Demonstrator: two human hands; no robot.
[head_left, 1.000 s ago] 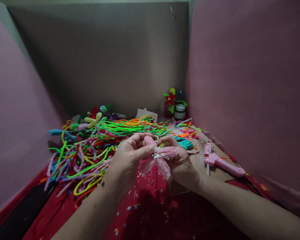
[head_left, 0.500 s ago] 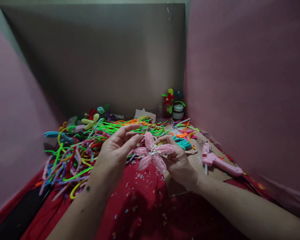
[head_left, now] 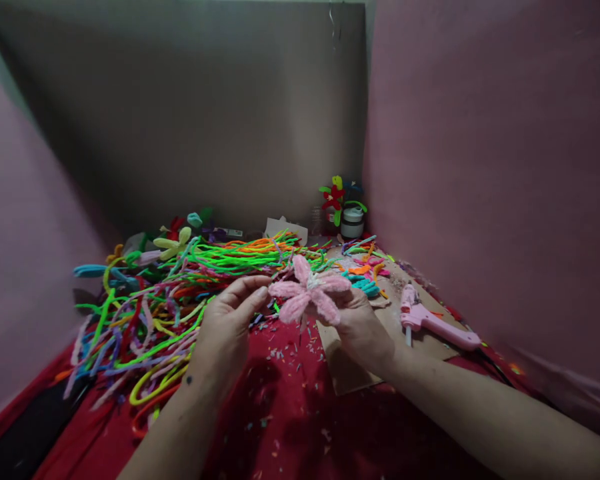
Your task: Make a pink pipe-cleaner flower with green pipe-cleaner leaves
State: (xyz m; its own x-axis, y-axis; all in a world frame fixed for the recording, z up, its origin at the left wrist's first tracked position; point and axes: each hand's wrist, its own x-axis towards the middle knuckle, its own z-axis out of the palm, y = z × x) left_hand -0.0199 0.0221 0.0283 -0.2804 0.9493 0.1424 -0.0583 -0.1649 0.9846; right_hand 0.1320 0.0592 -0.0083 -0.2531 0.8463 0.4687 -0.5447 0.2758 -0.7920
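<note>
A pink pipe-cleaner flower (head_left: 309,291) with several fuzzy petals spread flat is held up above the red cloth (head_left: 290,413). My right hand (head_left: 363,327) grips it from below and behind, fingers closed under the petals. My left hand (head_left: 229,317) is just left of the flower, fingers curled, thumb and forefinger pinched on the tip of the left petal. Small fuzz clippings lie on the cloth beneath both hands.
A big heap of coloured pipe cleaners (head_left: 170,287) covers the left and back. A pink glue gun (head_left: 433,321) lies on a cardboard sheet (head_left: 350,373) at right. A small jar with finished flowers (head_left: 349,212) stands in the back corner. Pink and grey panels wall in the space.
The flower's petals have been spread out flat and the flower turned to face up. My left hand opened briefly, then closed again at the left petal. The view shifted slightly.
</note>
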